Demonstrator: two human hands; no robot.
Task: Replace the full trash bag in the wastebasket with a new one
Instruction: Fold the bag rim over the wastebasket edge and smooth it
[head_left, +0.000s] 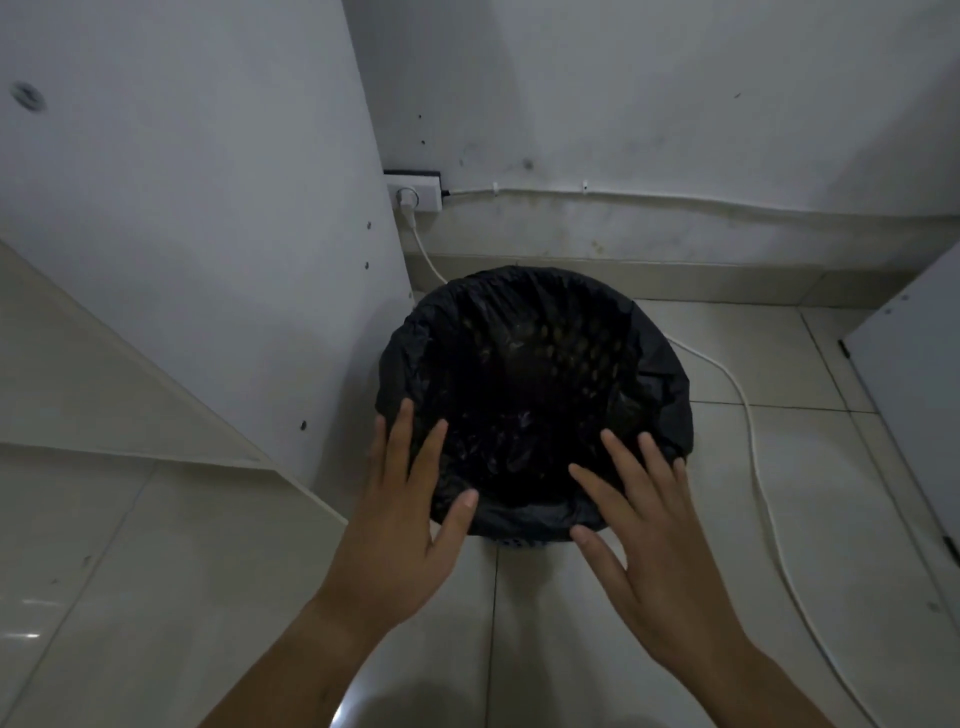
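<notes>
Position: the wastebasket (511, 543) stands on the tiled floor (779, 467) in a corner, just beside a white cabinet panel (208, 208) and near the wall socket (415, 196). A white cable (748, 415) runs from the socket, behind the basket and along the floor to its right.

Liner: a black trash bag (660, 374) is in the basket, its mouth folded out and down over the whole rim. Only a sliver of the basket itself shows below the fold at the near edge. The mesh wall pattern shows through the film on the far inner side, so the bag lies slack against the wall there. The bottom is too dark to say what it holds.

Grips: my left grip (400, 519) is spread, fingers straight, over the near-left rim. My right grip (660, 535) is likewise spread over the near-right rim. Neither pinches the film. I cannot tell whether they touch the fold or hang just above it.

Assessment: no tied-off bag and no spare bag are in view. Given the slack liner, I judge this more likely a fresh bag being settled than a full one awaiting removal, but I cannot confirm it. If fresh, only smoothing the fold remains. If it is the old one, lifting, removal and relining are all outstanding.
</notes>
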